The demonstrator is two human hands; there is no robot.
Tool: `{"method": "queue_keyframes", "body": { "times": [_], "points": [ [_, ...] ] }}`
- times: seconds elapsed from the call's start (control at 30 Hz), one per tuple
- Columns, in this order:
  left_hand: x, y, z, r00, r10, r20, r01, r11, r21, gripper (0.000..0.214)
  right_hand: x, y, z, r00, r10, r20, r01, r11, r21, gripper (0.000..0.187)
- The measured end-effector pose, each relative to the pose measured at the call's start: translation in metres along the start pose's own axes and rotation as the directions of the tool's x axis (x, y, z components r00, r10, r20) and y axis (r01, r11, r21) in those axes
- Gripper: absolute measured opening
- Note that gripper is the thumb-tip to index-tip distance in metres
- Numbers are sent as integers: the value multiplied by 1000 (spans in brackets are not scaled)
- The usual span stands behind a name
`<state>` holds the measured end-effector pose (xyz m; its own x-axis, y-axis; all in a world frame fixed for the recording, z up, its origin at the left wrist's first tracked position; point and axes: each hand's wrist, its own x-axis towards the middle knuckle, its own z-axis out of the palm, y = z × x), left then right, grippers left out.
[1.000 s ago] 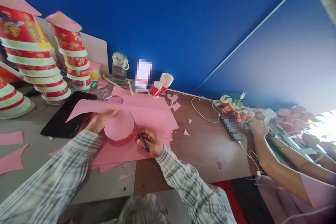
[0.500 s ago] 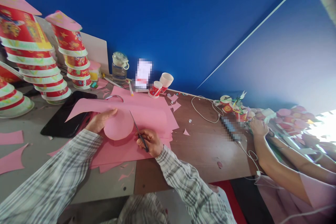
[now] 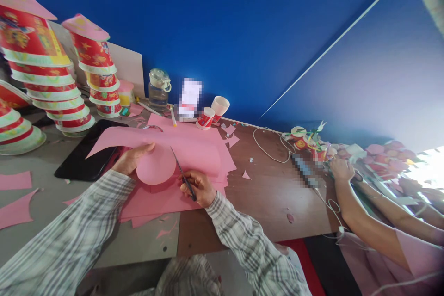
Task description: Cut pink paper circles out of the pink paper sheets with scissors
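Note:
A curled sheet of pink paper is pinched at its left part by my left hand. Its rounded lobe hangs between my hands, partly cut round. My right hand is closed on dark-handled scissors, whose blades point up and left along the lobe's right edge. Whether the blades are parted, I cannot tell. Under the held paper lies a stack of pink sheets. Behind it, partly covered, is a roll of tape.
Tall stacks of red paper cups with pink cone tops stand at left, beside a black tablet-like slab. A water jug, a lit phone and two cups line the back. Another person's hands work at right.
The rounded lobe has shifted very slightly left, and the sheet's curled left end has lifted a little. Both hands keep nearly the same place and grip.

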<state>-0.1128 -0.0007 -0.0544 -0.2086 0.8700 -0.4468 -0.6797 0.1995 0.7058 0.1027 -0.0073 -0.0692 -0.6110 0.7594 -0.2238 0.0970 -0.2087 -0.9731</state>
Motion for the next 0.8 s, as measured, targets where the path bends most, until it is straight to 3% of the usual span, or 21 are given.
{"method": "queue_keyframes", "body": {
  "times": [0.27,0.63,0.8],
  "points": [
    [6,1,-8,1000,6,-10,-5,994,110,35,-1,-1,-1,1000,23,19,-22,999,-28,46],
    [4,9,-11,994,-108,-10,108,990,88,22,-1,-2,-2,997,65,43,-62,997,-56,44],
    [7,10,-16,995,-102,-21,103,993,60,17,0,-2,-3,996,69,47,-67,997,-42,40]
  ]
}}
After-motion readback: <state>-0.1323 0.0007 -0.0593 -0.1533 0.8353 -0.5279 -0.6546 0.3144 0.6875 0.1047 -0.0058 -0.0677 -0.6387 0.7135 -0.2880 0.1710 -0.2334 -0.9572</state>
